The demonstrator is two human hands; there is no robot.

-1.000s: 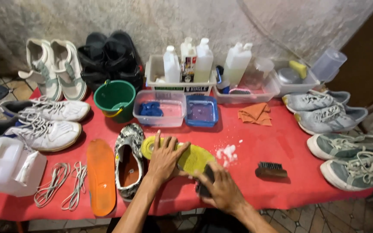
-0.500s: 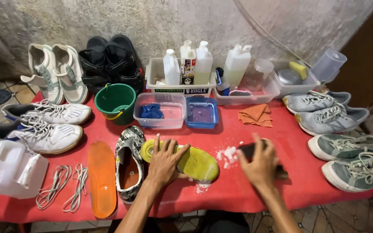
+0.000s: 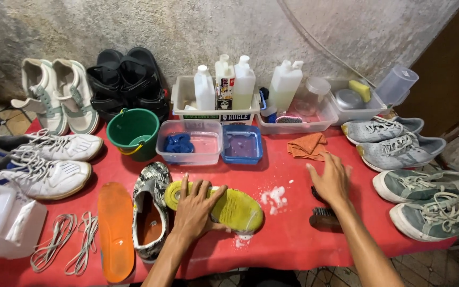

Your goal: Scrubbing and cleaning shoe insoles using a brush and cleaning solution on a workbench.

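From the head view, the left hand (image 3: 196, 207) presses flat, fingers spread, on the yellow-soled shoe (image 3: 229, 208) lying sole-up on the red tablecloth (image 3: 288, 239), while the right hand (image 3: 331, 180), open and grasping nothing, rests over the dark bristled scrub brush (image 3: 325, 217) beside white foam (image 3: 275, 196).

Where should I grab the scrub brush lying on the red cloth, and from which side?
Grip the brush by its dark back, coming straight down from above. It lies low on the red cloth, bristles toward the near edge, with the right hand already over its far end. The left hand presses the yellow-soled shoe.
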